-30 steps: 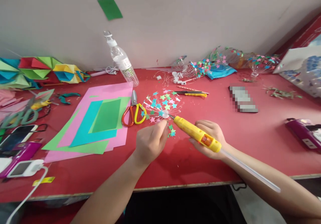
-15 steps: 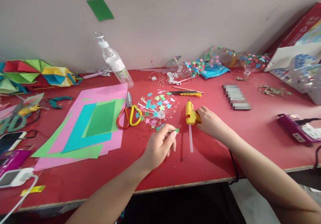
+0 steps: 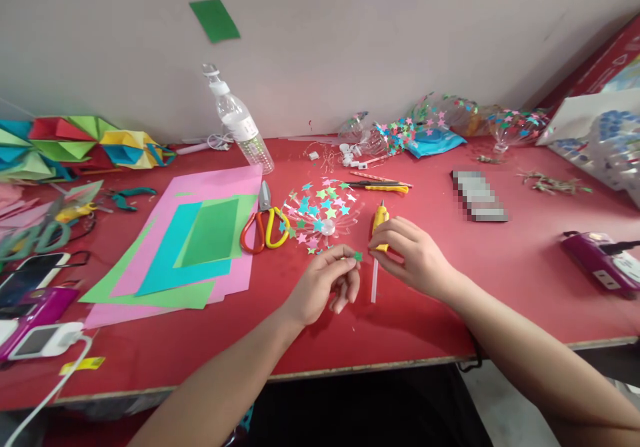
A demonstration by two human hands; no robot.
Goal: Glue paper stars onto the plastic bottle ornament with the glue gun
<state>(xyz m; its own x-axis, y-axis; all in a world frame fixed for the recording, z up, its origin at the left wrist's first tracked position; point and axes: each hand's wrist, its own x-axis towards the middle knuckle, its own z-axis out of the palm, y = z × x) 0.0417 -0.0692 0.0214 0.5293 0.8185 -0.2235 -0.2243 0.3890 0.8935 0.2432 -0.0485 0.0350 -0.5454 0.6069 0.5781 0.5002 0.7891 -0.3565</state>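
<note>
Between the thumb and fingertips of my left hand (image 3: pixel 327 280) is a small green star (image 3: pixel 359 256), its points sticking out past the fingers. My right hand (image 3: pixel 413 253) hovers just right of the star, fingers bent and a gap showing between them, holding nothing that I can see. Partly behind that hand lies a yellow glue gun (image 3: pixel 381 216), nozzle away from me, with a clear glue stick (image 3: pixel 374 281) poking out of its back. Beyond my left hand sits a cut clear plastic bottle piece (image 3: pixel 328 227), its splayed strips dotted with colored stars.
Orange-and-yellow-handled scissors (image 3: pixel 265 220) lie beside stacked colored sheets (image 3: pixel 210 233). A plastic bottle (image 3: pixel 243 130) stands near the wall. A yellow cutter (image 3: pixel 387 189) and star-covered bottle pieces (image 3: pixel 400 133) are at the back. Right are a pixelated dark object (image 3: pixel 480 197) and a purple power strip (image 3: pixel 603 263).
My right hand has let go of the glue gun and moved left, close to the star in my left hand. The glue gun now lies slightly turned. The view has shifted a little.
</note>
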